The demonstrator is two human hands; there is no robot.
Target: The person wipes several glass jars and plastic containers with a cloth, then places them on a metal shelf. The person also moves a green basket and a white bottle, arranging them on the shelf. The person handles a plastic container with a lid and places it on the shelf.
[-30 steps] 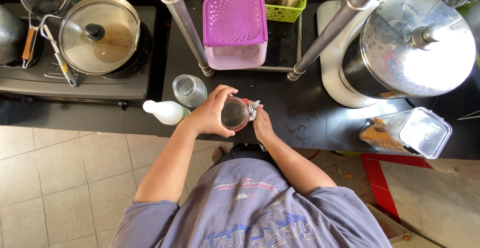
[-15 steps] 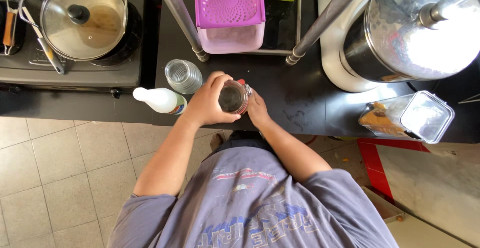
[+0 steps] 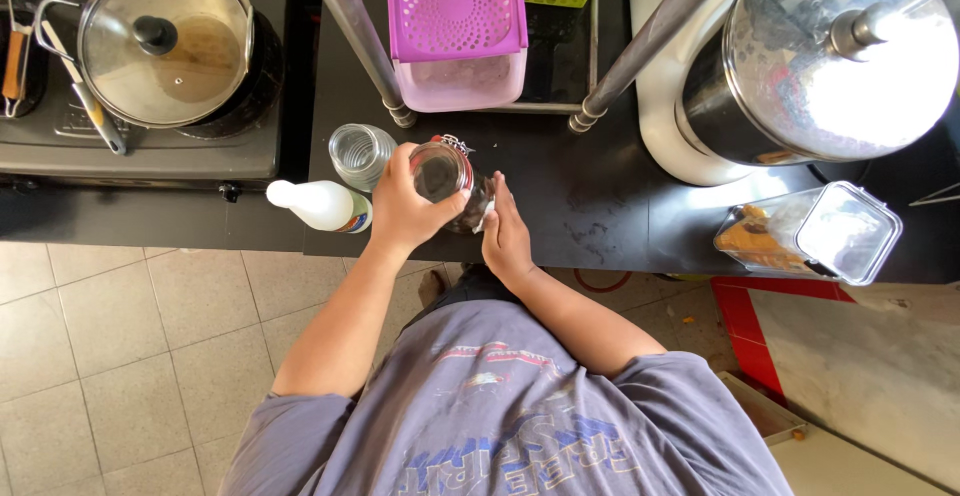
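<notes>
Left hand (image 3: 410, 211) is curled round a jar (image 3: 445, 181) standing on the black counter (image 3: 600, 216), fingers wrapped about its rim and side. Right hand (image 3: 505, 236) is flat and mostly open, its fingers pressed to the jar's other side near the wire clasp. By the look of it, the jar is being steadied while its fastening is worked, which asks a firm hold from the left. Just left of that hand lie a white bottle (image 3: 320, 204) and an empty glass (image 3: 360, 153); beyond them stands a purple basket (image 3: 457, 26). Farther left sits a lidded pot (image 3: 165, 41).
</notes>
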